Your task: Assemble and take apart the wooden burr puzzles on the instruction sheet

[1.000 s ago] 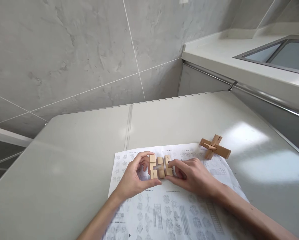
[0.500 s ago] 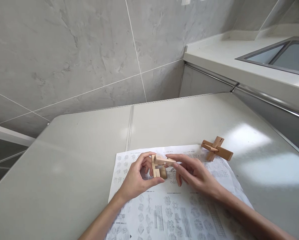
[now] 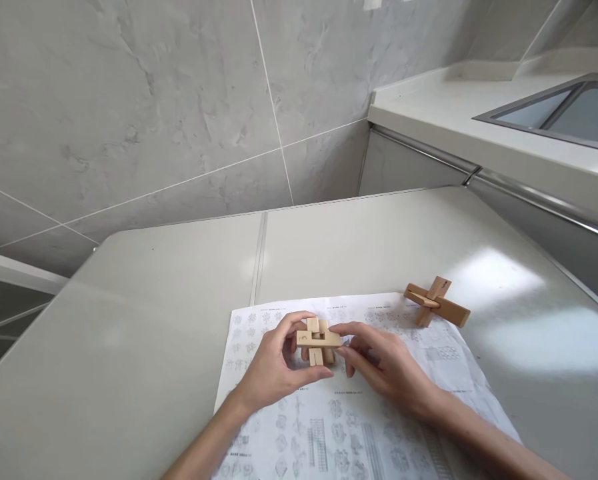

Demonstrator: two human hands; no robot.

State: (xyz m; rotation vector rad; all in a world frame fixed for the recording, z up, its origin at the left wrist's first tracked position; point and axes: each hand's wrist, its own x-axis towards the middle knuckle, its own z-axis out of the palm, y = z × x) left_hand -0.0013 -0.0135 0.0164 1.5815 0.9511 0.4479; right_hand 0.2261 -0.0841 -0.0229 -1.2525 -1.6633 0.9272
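Between my hands is a light wooden interlocking puzzle [image 3: 315,358] of notched blocks, held above a printed sheet. My left hand [image 3: 279,360] grips it from the left, fingers behind and thumb along the near edge. A notched wooden bar [image 3: 323,340] with a mark on its left end lies crosswise over the other blocks. My right hand [image 3: 379,357] pinches that bar's right end between thumb and index finger. Some of the blocks behind the bar are partly hidden.
A darker wooden cross-shaped puzzle [image 3: 436,303] rests at the sheet's upper right corner. The paper sheet [image 3: 259,427] with small printed diagrams lies on the pale table [image 3: 129,347]. Behind stand a grey tiled wall [image 3: 179,100] and a white counter [image 3: 429,110].
The wooden bar, tilted above the blocks before, now sits level across them. My right hand has moved slightly down with it. The left hand keeps its hold.
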